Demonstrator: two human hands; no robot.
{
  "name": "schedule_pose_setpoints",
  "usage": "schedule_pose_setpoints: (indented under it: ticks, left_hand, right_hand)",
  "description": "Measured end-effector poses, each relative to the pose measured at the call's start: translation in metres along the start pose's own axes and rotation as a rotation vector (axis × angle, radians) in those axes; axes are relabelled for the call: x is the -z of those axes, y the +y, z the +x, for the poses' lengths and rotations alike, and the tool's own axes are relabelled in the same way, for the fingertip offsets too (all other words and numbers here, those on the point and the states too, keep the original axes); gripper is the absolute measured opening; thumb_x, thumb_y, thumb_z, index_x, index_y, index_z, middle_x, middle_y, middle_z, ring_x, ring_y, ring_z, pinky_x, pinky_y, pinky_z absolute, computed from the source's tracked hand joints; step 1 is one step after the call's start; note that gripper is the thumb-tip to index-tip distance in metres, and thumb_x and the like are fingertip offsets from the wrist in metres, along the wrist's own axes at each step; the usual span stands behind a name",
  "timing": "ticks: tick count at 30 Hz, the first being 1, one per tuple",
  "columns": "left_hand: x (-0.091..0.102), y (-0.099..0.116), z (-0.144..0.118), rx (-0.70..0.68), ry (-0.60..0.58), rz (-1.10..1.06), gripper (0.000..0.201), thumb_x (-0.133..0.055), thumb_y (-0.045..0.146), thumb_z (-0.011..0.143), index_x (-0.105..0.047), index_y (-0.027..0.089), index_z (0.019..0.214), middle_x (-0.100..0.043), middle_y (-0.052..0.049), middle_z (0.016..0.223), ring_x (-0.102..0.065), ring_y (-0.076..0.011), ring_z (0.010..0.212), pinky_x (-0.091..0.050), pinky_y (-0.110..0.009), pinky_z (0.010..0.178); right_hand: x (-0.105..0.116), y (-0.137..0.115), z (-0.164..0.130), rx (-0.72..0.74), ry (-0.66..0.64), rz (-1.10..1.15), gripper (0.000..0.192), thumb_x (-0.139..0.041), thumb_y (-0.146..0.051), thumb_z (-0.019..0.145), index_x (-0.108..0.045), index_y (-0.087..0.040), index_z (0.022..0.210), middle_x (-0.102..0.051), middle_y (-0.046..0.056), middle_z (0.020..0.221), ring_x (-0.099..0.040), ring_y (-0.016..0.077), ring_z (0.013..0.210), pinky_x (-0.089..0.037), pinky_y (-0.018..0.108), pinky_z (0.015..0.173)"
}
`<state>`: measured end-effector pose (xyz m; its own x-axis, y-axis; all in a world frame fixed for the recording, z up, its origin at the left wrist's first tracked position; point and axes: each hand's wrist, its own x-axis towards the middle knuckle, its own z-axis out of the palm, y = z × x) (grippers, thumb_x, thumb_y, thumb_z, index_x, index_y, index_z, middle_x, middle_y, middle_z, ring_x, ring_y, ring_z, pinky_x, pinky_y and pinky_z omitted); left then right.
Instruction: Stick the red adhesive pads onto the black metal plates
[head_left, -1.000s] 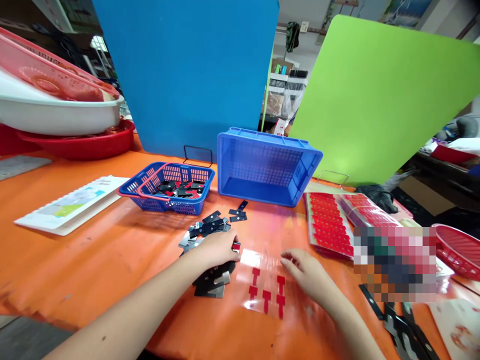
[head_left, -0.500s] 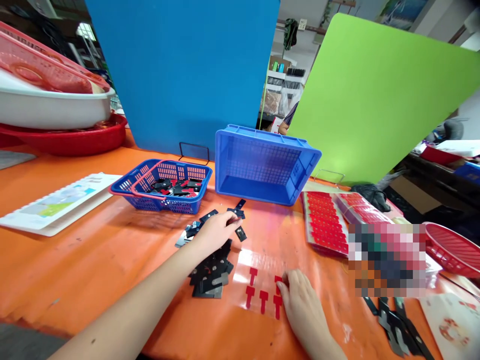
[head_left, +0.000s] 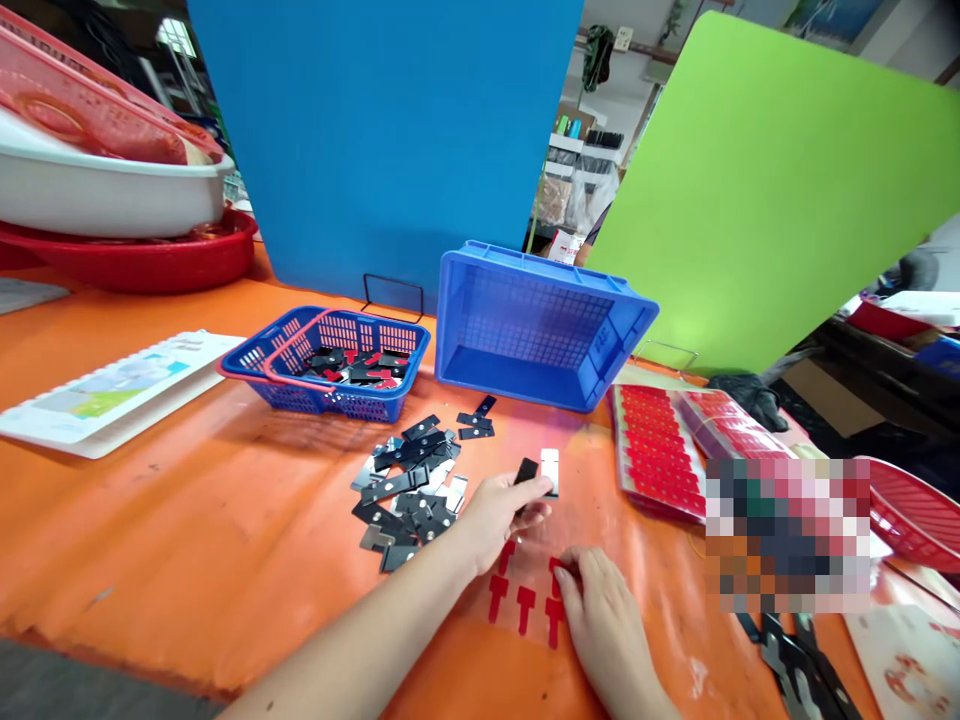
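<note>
My left hand [head_left: 495, 520] is closed around small flat metal plates, with a black plate [head_left: 526, 470] and a shiny silver one [head_left: 550, 464] sticking out past the fingers. It hovers just above a clear sheet [head_left: 534, 572] bearing several red T-shaped stickers [head_left: 526, 606]. At the right edge of that sheet rests my right hand [head_left: 606, 620], fingers curled and thumb against a red T-shaped sticker [head_left: 555, 568]. Its fingertips are partly hidden. Left of the sheet lies a loose pile of black and silver plates [head_left: 412, 485]; a few more plates [head_left: 475, 425] lie behind.
A blue basket [head_left: 330, 398] with plates and red pieces stands behind the pile. Beside it, a blue crate [head_left: 517, 388] lies on its side. Packs of red stickers [head_left: 660, 450] are at right, near black-handled tools [head_left: 802, 665]. A white booklet [head_left: 112, 395] lies left.
My left hand has moved from the plates at the back toward the right and nearer, now holding plates above the clear sheet. The right hand stays at the sheet's edge.
</note>
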<state>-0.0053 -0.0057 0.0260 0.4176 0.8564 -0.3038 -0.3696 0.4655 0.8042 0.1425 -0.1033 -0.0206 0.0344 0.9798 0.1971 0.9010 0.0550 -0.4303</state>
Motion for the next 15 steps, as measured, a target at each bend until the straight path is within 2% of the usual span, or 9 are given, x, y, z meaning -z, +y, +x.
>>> schedule_pose_setpoints:
  ticks: [3,5,9,11,15]
  left_hand:
    - [-0.003,-0.017,0.002,0.009,0.019,0.053,0.023,-0.064,0.031,0.064,-0.057,0.012,0.074,-0.056,-0.001,0.061,-0.053,-0.0090,0.055,-0.043,-0.022,0.058]
    - [-0.005,-0.024,0.002,-0.009,0.049,0.114,0.024,-0.064,0.025,0.063,-0.054,0.015,0.082,-0.054,0.002,0.059,-0.052,-0.0094,0.052,-0.042,-0.022,0.054]
    - [-0.008,-0.026,-0.001,-0.042,0.068,0.174,0.049,-0.061,0.015,0.061,-0.043,0.022,0.106,-0.055,0.005,0.064,-0.055,-0.0109,0.054,-0.043,-0.023,0.054]
    - [-0.007,-0.025,-0.001,-0.023,0.058,0.187,0.042,-0.058,0.014,0.062,-0.044,0.020,0.101,-0.056,0.004,0.063,-0.055,-0.0113,0.055,-0.043,-0.023,0.054]
    - [-0.003,-0.029,0.003,0.058,0.024,0.228,0.012,-0.050,0.020,0.068,-0.048,0.017,0.080,-0.057,0.001,0.058,-0.056,-0.0126,0.054,-0.043,-0.024,0.052]
  right_hand:
    - [-0.001,0.002,0.001,-0.031,-0.011,0.059,0.012,-0.039,-0.029,0.086,-0.048,-0.023,0.081,-0.055,0.004,0.080,-0.054,0.0195,0.075,-0.043,0.034,0.068]
    - [-0.002,0.001,0.000,-0.034,-0.007,0.085,0.013,-0.037,-0.028,0.086,-0.048,-0.023,0.081,-0.055,0.004,0.080,-0.054,0.0196,0.075,-0.043,0.035,0.069]
    - [-0.001,-0.001,-0.001,-0.004,0.010,0.120,0.014,-0.034,-0.025,0.087,-0.046,-0.023,0.080,-0.054,0.004,0.079,-0.054,0.0189,0.074,-0.044,0.035,0.070]
    - [-0.001,-0.002,-0.002,0.013,0.019,0.133,0.013,-0.033,-0.024,0.087,-0.045,-0.023,0.083,-0.054,0.004,0.079,-0.054,0.0185,0.075,-0.045,0.035,0.070]
    - [0.000,-0.002,-0.004,0.090,0.068,0.144,0.013,-0.034,-0.021,0.087,-0.047,-0.022,0.088,-0.057,0.005,0.086,-0.056,0.0185,0.080,-0.046,0.034,0.073]
